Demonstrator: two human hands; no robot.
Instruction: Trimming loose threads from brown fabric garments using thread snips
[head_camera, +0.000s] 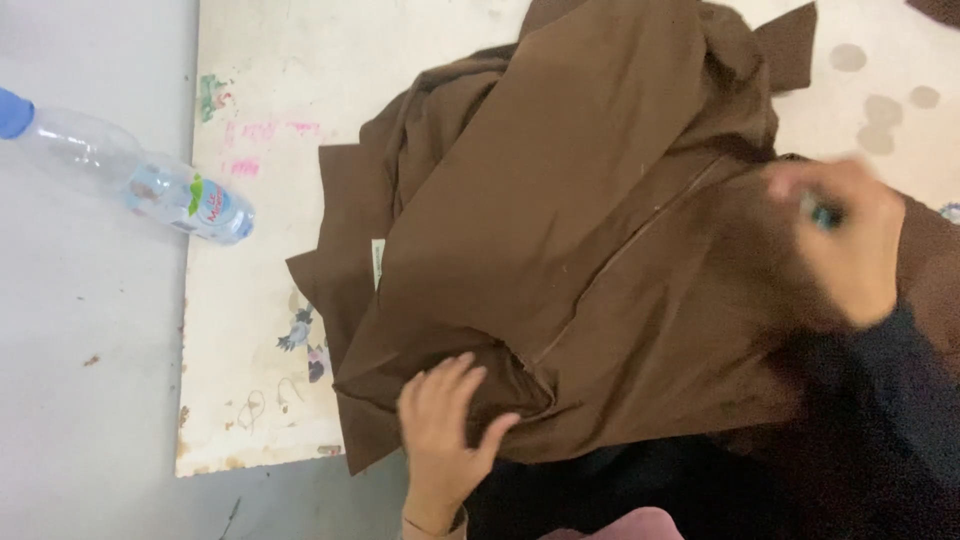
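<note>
Brown fabric (580, 230) is heaped on the stained white board (260, 300), w/ its near edge pinned by the left hand (447, 425), fingers spread flat, prob. so the cloth can't slide. Right hand (845, 240) is blurred, closed on a small dark item (824, 212); exact grip can't be told. Plastic bottle (130, 178) is left well apart.

Matt brown woven cloth garment (590, 230) — creased, soft — over a worn, stained cream board (260, 330); clear glossy plastic bottle (130, 175) beside.
</note>
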